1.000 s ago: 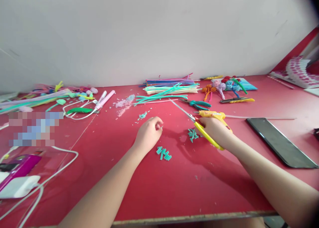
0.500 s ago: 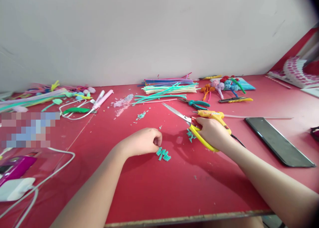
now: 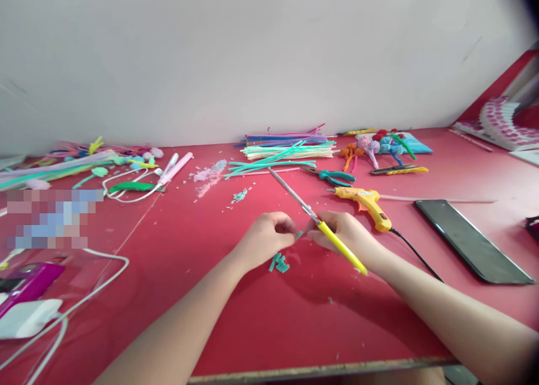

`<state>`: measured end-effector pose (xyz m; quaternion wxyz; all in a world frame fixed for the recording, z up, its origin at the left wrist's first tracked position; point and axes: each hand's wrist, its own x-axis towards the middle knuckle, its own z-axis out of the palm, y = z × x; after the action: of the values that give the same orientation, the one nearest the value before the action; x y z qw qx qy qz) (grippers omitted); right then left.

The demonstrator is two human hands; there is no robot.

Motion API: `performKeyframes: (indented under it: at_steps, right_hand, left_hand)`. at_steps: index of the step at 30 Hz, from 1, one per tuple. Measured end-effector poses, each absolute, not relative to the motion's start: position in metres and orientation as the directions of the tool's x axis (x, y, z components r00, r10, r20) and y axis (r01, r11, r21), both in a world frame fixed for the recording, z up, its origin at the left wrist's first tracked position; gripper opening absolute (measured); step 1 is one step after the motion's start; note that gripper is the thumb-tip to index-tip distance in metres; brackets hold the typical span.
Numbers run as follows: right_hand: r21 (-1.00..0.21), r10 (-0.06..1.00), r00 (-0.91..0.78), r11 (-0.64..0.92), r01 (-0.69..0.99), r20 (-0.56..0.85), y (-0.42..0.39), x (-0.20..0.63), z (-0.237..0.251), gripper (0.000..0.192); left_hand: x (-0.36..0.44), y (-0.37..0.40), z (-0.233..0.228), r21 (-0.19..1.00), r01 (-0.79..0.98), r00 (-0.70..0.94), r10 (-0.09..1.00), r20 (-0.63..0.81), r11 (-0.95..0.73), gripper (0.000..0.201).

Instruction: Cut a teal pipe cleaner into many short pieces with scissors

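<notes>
My left hand [image 3: 269, 236] is closed in a pinch, with a tiny teal pipe cleaner piece [image 3: 300, 234] at its fingertips. Close beside it, my right hand [image 3: 343, 233] is closed around scissors [image 3: 337, 243] with yellow handles, the blades pointing away to the upper left. The right fingertips come near the teal piece; whether they touch it I cannot tell. Just below the left hand lies a small cluster of cut teal pieces [image 3: 278, 262] on the red table [image 3: 269, 323]. My right hand hides the spot where other teal pieces lay.
A yellow glue gun [image 3: 368, 202], teal-handled pliers [image 3: 334, 177] and a black phone [image 3: 471, 239] lie to the right. Bundled pipe cleaners [image 3: 286, 152] are at the back, near fluff scraps [image 3: 210, 174]. White cables [image 3: 122, 267] and a pink pen-like tool [image 3: 177, 169] occupy the left.
My right hand has moved left and nearer with the scissors, from the glue gun toward my left hand. My left hand has shifted right, away from the cluster, and a teal piece shows at its fingertips.
</notes>
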<state>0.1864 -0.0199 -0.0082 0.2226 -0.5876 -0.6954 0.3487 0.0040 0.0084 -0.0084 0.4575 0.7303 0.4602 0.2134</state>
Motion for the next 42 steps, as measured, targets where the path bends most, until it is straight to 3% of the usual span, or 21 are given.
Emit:
performKeyframes:
  at_steps: [7,14,18,26,32,37,42]
  right_hand:
    - [-0.764,0.980,-0.159,0.012,0.645,-0.118,-0.023,0.180,-0.008,0.015]
    - [-0.747,0.976,-0.212,0.102,0.657,-0.054,-0.024,0.181,-0.008,0.017]
    - [-0.738,0.982,-0.186,0.141,0.660,0.022,-0.022,0.188,-0.012,0.021]
    - [-0.448,0.987,-0.112,0.152,0.881,0.115,-0.019,0.193,-0.013,0.030]
    - [-0.344,0.987,-0.125,0.153,0.926,0.102,-0.020,0.189,-0.016,0.033]
    - [-0.309,0.987,-0.118,0.148,0.940,0.112,-0.022,0.187,-0.018,0.031]
    - [-0.279,0.985,-0.126,0.154,0.948,0.114,-0.022,0.186,-0.017,0.030]
  left_hand:
    - [0.018,-0.007,-0.014,0.889,0.419,0.462,0.887,-0.031,-0.187,0.002]
    - [0.016,-0.004,-0.015,0.949,0.313,0.498,0.843,-0.201,0.041,0.015]
    - [0.015,0.000,-0.013,0.976,0.199,0.434,0.885,-0.168,0.088,0.017]
    - [0.009,0.009,-0.013,0.968,-0.230,0.238,0.970,-0.042,0.098,0.010]
    - [0.008,0.012,-0.014,0.890,-0.447,0.135,0.990,-0.031,0.089,0.009]
    - [0.006,0.014,-0.015,0.870,-0.491,0.045,0.999,-0.020,0.040,0.010]
    - [0.007,0.012,-0.013,0.923,-0.383,0.040,0.998,0.054,-0.035,0.008]
